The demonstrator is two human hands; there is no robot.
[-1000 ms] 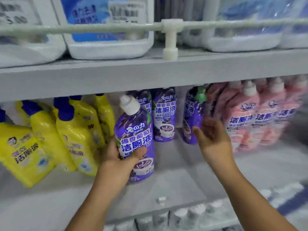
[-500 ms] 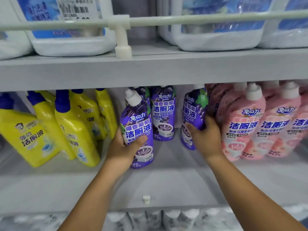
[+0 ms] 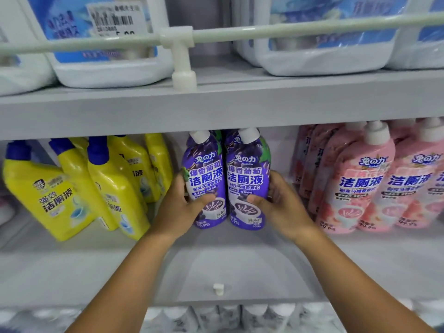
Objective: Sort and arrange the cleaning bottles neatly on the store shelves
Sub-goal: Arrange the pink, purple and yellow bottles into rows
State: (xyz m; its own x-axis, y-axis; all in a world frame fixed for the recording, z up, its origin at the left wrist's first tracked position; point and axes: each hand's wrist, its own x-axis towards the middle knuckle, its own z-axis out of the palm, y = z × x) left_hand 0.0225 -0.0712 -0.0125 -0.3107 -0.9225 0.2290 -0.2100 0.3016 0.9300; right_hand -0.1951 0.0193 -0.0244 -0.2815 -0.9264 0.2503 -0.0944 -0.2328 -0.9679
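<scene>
On the grey middle shelf [image 3: 240,267], a group of yellow bottles [image 3: 115,188] with blue caps leaned at the far left. Just right of them, the left hand [image 3: 179,207] reached up from a bare forearm and gripped the left purple bottle [image 3: 205,179], fingers curled behind its left side and the thumb pressed across the lower label. That bottle stood upright, touching the right purple bottle [image 3: 247,179] beside it, both with white caps just under the upper shelf's edge. The right hand [image 3: 282,205] mirrored the left, wrapped round the right bottle's outer side with its thumb on the front. Further purple bottles showed behind the pair. To the right, apart from the hands, stood pink bottles [image 3: 360,183] in rows. Above, large white jugs [image 3: 105,44] sat behind a pale rail [image 3: 288,30].
</scene>
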